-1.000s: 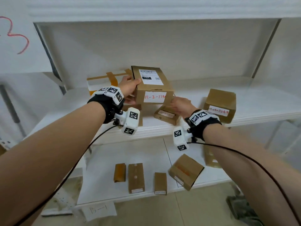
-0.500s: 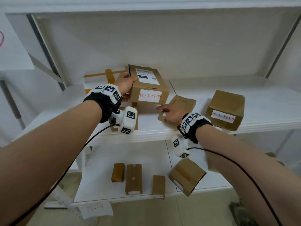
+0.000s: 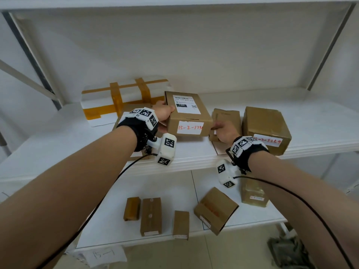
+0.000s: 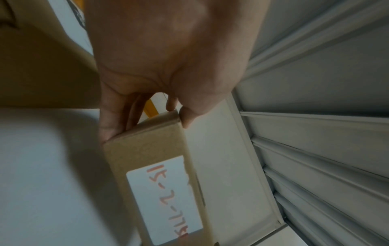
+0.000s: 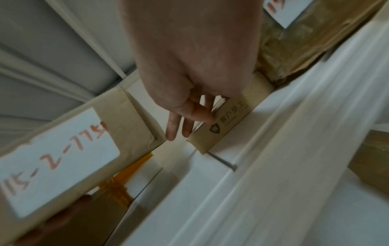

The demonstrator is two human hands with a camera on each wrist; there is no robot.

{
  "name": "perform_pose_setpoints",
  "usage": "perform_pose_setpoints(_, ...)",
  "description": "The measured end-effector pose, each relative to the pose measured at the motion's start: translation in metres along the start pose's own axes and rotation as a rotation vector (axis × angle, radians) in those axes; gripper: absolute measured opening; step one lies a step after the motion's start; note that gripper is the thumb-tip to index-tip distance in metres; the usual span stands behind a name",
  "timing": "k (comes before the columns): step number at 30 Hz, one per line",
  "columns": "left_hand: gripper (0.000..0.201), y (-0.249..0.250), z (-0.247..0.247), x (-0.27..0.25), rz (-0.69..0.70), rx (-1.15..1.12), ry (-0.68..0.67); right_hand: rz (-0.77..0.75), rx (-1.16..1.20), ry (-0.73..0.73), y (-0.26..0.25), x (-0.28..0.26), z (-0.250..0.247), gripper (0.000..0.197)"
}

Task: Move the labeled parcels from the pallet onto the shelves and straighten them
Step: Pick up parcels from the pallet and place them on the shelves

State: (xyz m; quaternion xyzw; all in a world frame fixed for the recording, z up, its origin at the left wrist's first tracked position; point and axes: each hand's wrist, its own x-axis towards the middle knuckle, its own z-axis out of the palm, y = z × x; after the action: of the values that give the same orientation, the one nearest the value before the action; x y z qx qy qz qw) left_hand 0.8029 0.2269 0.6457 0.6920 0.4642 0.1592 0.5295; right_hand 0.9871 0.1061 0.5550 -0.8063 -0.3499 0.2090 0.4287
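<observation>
My left hand [image 3: 165,115] grips the left end of a brown parcel [image 3: 189,115] with a printed label on top and a red handwritten label on its front. In the left wrist view my thumb and fingers [image 4: 109,131] clamp that parcel's [image 4: 151,159] corner; it seems held just off the middle shelf [image 3: 194,152]. My right hand [image 3: 221,130] pinches the near left corner of a small flat brown box [image 3: 226,116], thumb on its face and fingers [image 5: 174,131] down its end [image 5: 223,131]. That box stands against a larger labeled parcel [image 3: 265,125] to the right.
A white parcel with orange tape [image 3: 124,98] lies at the back left, and a flat brown box [image 3: 134,107] sits partly under my left wrist. The lower shelf [image 3: 108,220] holds several small brown boxes. The shelf's right end is bare.
My right hand has slid the small flat box rightwards, from below the labeled parcel to beside the larger parcel. My left hand kept its grip on the labeled parcel.
</observation>
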Motion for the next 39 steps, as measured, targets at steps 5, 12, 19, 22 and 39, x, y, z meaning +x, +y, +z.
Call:
perform_pose_setpoints(5,0.029,-0.012,0.011,0.008,-0.070,0.012,-0.046,-0.006,0.092,0.026,0.009,0.003,-0.011,0.057)
perform_pose_setpoints(12,0.014,-0.021,0.019,-0.005,-0.113,0.101,-0.056,-0.075,0.155,0.070,0.006,-0.011,-0.018,0.051)
perform_pose_setpoints(19,0.047,0.002,0.028,-0.020,0.082,0.477,0.002,-0.123,0.142,0.251,-0.010,-0.029,-0.048,0.030)
perform_pose_setpoints(22,0.058,0.014,0.035,-0.025,0.160,0.662,-0.046,-0.107,0.051,0.418,-0.013,-0.035,-0.069,0.023)
perform_pose_setpoints(39,0.081,0.004,0.071,-0.008,0.279,1.078,-0.148,0.199,-0.494,0.301,0.012,-0.016,-0.086,0.036)
